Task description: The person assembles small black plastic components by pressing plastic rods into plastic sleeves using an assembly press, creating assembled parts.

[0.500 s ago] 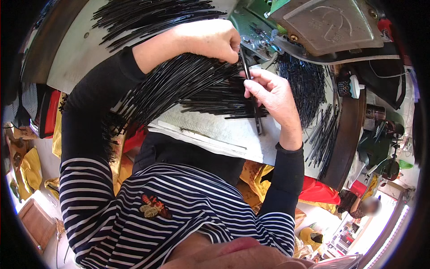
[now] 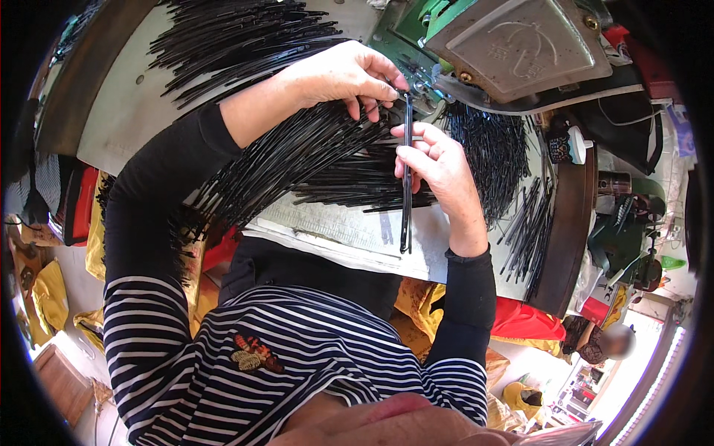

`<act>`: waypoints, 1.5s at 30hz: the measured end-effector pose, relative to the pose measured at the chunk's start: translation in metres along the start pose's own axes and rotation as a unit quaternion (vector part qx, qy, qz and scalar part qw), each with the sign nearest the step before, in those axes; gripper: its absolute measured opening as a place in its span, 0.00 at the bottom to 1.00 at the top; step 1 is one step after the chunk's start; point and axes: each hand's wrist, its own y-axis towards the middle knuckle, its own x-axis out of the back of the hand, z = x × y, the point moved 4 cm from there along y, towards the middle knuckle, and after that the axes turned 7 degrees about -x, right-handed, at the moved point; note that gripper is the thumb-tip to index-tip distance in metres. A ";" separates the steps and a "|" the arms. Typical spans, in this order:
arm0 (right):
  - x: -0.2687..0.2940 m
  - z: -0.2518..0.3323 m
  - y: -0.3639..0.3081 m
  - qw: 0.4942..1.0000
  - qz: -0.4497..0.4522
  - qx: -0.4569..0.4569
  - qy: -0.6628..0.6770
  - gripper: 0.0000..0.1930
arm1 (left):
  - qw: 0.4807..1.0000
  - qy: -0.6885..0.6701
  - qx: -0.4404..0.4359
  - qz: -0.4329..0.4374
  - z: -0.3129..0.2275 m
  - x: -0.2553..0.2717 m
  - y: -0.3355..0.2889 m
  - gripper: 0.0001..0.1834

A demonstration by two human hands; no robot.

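In front of the machine, a thin, glossy black strip (image 2: 407, 201) stands nearly lengthwise to me, its near end over the white work surface. My right hand (image 2: 439, 167) pinches it between thumb and fingers, a little above its middle. At its far end, the thumb and forefinger of my left hand (image 2: 364, 78) close on the tip, the other fingers curled loosely. Beneath my hands lies a large pile of similar black strips (image 2: 290, 149), with a flatter pile (image 2: 349, 178) beside it. What the far tip looks like is hidden by my fingers.
A green and grey metal machine (image 2: 520, 48) stands at the far right. More black strips lie in a far-left heap (image 2: 238, 37), a dense bundle (image 2: 487, 156) and a looser row (image 2: 529, 230) at right. The table has a dark raised edge (image 2: 571, 230). Another person (image 2: 595, 342) is behind right.
The held strip has swung from slanted to nearly straight, its near end moving left and toward me. My left fingers have loosened from a tighter fist, and my right hand has shifted slightly left.
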 end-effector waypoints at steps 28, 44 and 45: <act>-0.002 -0.004 0.012 0.984 -0.011 0.048 0.174 0.14 | 0.997 -0.006 -0.008 -0.078 -0.014 -0.009 0.013 0.15; 0.005 -0.005 0.011 0.964 -0.076 0.057 0.248 0.12 | 0.999 -0.006 -0.001 -0.041 -0.021 -0.011 0.010 0.18; 0.005 -0.004 0.011 0.962 -0.080 0.059 0.254 0.11 | 1.000 -0.005 0.000 -0.024 -0.020 -0.010 0.009 0.19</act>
